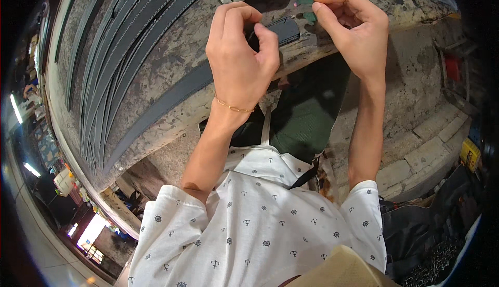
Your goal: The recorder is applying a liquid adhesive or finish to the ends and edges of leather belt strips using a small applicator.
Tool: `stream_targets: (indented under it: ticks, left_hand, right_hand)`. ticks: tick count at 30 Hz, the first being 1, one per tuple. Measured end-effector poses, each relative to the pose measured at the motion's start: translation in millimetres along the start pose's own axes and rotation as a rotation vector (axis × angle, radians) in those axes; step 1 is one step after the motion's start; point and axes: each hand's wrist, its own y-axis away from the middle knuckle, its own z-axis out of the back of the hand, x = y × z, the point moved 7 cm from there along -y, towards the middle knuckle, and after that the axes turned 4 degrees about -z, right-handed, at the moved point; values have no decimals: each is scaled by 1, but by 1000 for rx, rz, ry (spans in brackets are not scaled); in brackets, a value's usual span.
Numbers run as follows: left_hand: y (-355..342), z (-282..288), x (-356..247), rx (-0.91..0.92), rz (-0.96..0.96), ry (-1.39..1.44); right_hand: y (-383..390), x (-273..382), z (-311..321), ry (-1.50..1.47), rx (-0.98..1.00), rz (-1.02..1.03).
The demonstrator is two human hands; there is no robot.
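Here, left hand curled over strap, right hand narrow, maybe pinching green scrap

A stitched dark-grey strap curves along the counter, one o'clock to eight; small green pieces at one.

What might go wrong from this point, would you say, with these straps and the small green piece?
The small green piece at the right hand's fingertips might get dropped, and could be hard to spot on the blotchy worktable.
The dark strap passing beneath the left hand runs close to the front edge, so it may slip off.
The bundle of straps overlaps loosely, so a bump could shift it.
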Motion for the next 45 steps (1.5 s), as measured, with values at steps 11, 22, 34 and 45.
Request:
stream_targets:
  ticks: [11,22,34,45]
  left_hand:
    - [-12,-19,-2,211,-17,-95]
    - [-8,-12,0,217,-76,-12]
    - [-5,-15,-17,129,-119,-191]
    - [-5,-25,-22,151,-135,-252]
  right_hand:
    - [-2,-3,1,-60,40,-32]
    - [-2,0,8,-35,-69,-72]
    - [-2,-1,4,-1,10,-52]
    - [-2,0,-1,12,81,-41]
